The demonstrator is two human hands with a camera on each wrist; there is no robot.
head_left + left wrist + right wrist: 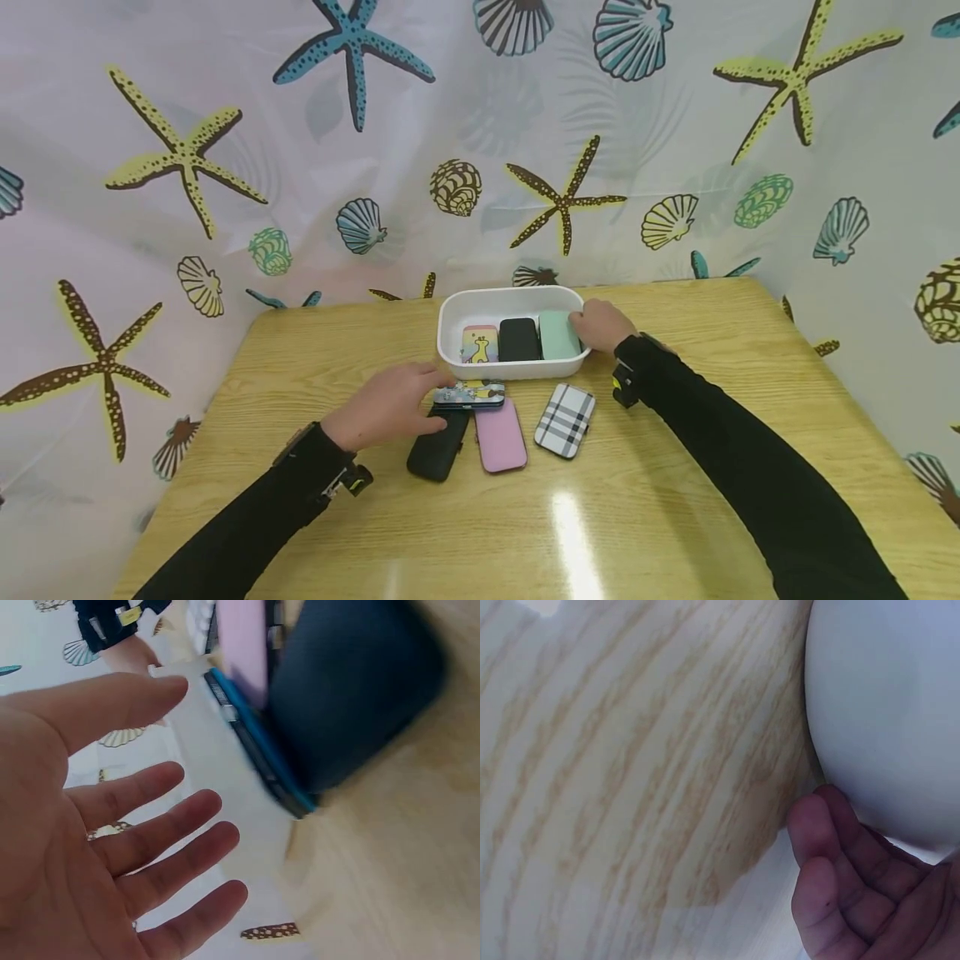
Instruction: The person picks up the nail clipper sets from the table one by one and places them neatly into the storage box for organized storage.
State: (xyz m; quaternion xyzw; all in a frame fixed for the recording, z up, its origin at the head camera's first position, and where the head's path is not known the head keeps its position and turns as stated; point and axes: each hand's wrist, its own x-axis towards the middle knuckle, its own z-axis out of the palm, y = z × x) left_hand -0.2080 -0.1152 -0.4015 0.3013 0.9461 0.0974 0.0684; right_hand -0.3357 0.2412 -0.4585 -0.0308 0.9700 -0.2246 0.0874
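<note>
In the head view, the tray (pixel 517 370) stands at the far side of the table (pixel 420 542), before a cloth (pixel 450 100) with sea patterns. In it, from left to right, are the giraffe case (pixel 480 344), the black case (pixel 519 340) and the mint case (pixel 558 337). The right hand (pixel 602 323) holds the tray at its right end, beside the mint case. The blue case (pixel 470 393) lies just in front of the tray, at the far ends of the long black case (pixel 435 450) and the pink case (pixel 501 437). The checked case (pixel 565 421) lies apart, to the right. The left hand (pixel 390 407) is above the table, its fingertips at the blue case; I cannot tell if they touch it.

In the left wrist view, the left hand has its fingers spread and nearly straight, pinching nothing. The long black case looks blurred here.

In the right wrist view, the right hand has its fingers bent against the tray's outer wall.
</note>
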